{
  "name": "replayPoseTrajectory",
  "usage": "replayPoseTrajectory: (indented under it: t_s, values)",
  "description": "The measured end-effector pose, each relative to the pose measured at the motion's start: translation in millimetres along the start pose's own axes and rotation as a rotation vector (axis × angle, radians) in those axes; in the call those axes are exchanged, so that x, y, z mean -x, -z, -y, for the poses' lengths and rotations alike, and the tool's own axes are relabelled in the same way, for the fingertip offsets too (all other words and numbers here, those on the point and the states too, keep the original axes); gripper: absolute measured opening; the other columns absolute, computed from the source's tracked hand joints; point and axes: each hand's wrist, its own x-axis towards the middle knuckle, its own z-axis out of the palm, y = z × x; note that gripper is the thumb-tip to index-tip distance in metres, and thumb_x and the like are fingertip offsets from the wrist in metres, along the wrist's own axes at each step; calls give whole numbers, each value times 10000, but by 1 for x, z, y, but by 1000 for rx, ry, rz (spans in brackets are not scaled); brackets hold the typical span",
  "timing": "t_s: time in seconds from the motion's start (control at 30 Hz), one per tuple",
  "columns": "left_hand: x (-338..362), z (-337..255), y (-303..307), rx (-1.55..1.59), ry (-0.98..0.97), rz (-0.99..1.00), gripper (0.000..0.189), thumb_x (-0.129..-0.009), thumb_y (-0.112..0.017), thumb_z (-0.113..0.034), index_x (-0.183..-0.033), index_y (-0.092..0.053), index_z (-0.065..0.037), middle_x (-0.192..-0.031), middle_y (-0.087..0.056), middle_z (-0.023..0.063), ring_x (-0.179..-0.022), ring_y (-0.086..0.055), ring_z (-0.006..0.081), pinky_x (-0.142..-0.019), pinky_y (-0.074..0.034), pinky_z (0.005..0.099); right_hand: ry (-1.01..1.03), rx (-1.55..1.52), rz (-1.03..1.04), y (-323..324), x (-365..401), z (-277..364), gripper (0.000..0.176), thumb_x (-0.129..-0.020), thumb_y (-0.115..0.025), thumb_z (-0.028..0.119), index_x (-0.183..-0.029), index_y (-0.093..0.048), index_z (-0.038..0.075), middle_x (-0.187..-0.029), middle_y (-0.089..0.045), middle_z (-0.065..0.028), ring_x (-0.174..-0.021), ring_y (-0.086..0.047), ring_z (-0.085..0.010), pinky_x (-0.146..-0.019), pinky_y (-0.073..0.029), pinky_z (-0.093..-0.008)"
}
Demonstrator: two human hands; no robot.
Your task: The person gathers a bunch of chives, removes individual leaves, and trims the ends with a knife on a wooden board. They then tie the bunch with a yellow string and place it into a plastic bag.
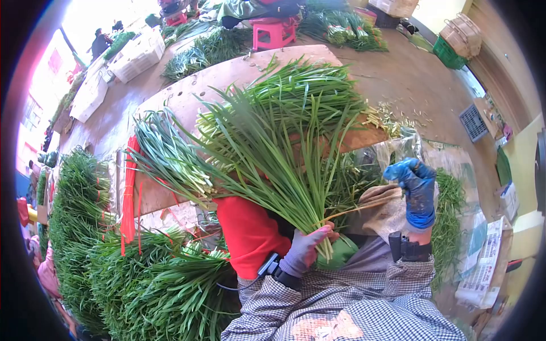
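My left hand, in a grey glove, grips the base of a bunch of green chives that fans upward over a wooden board. My right hand, in a blue glove, is raised to the right of the bunch with its fingers curled, beside a thin tan strand that runs from the bunch's base toward it. Whether it pinches the strand I cannot tell. More chives lie on the board to the left.
Big heaps of bundled chives lie at the lower left. A bundle of red ties hangs at the board's left edge. A pink stool and white crates stand farther off. Green crate at right.
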Motion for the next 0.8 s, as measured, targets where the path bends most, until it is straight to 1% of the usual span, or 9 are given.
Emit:
replayPoseTrajectory:
  t_s: [0.1, 0.17, 0.23, 0.3, 0.37, 0.43, 0.5, 0.57, 0.8]
  values:
    - [1, 0, 0, -14, -6, -3, 564, -838, -698, -49, -1338, -438, -66, -1004, -617, 87, -812, -643, 168, -836, -575, 404, -17, 39, -107, 8, 4, 2, 105, -908, -628, 88, -869, -684, 8, -862, -709, -81, -810, -662, -127, -767, -517, -255]
    - [1, -1, 0, -29, -18, -11, 566, -839, -698, -51, -1341, -435, -66, -1003, -615, 86, -814, -641, 164, -838, -574, 403, -83, 120, -98, -6, 10, 5, 93, -885, -648, 68, -935, -693, 3, -918, -711, -79, -870, -659, -134, -801, -514, -268]
    - [0, 0, 0, -44, -25, -3, 537, -842, -701, -53, -1317, -452, -58, -1034, -619, 89, -859, -652, 185, -843, -573, 417, -62, 52, 91, -44, 19, -2, 178, -852, -683, 67, -1016, -695, -4, -1039, -704, -93, -913, -658, -157, -777, -514, -295]
    - [-3, 4, 3, -49, -30, 18, 513, -844, -701, -54, -1300, -467, -56, -1052, -622, 90, -891, -655, 195, -846, -570, 416, 140, 214, 317, -66, 35, -59, 314, -798, -735, 113, -1098, -691, 31, -1049, -695, -98, -902, -670, -212, -758, -523, -334]
    - [-2, 5, 7, -54, -42, 27, 489, -845, -702, -56, -1282, -482, -53, -1069, -626, 90, -922, -658, 206, -848, -568, 415, 178, 684, 495, -88, 48, -52, 286, -773, -734, 152, -1049, -711, 83, -908, -675, -101, -772, -658, -256, -676, -527, -342]
    - [2, 4, 5, -45, -194, 115, 453, -844, -699, -43, -1254, -505, -42, -1099, -632, 93, -962, -658, 219, -849, -563, 405, 163, 743, 540, -95, 48, -68, 270, -753, -740, 153, -1016, -716, 101, -870, -652, -114, -766, -653, -274, -677, -524, -344]
    - [9, -2, 5, -86, -158, 120, 463, -831, -714, -53, -1246, -511, -28, -1099, -637, 92, -970, -656, 216, -860, -554, 392, 150, 809, 578, -99, 47, -70, 254, -732, -747, 154, -982, -720, 119, -833, -629, -126, -760, -648, -293, -678, -522, -346]
    - [12, -4, 3, -76, -145, 171, 467, -830, -719, -84, -1242, -511, -16, -1103, -637, 98, -975, -655, 225, -877, -548, 404, 174, 889, 644, -100, 43, -58, 160, -743, -729, 124, -896, -712, 81, -791, -622, -119, -707, -642, -269, -643, -515, -346]
    - [21, -12, -6, 51, -4, 224, 453, -874, -672, -135, -1269, -493, -3, -1174, -607, 137, -1045, -629, 240, -923, -539, 424, 255, 585, 294, -91, 22, -53, 52, -776, -688, 50, -826, -675, 59, -718, -616, -89, -585, -595, -218, -562, -490, -319]
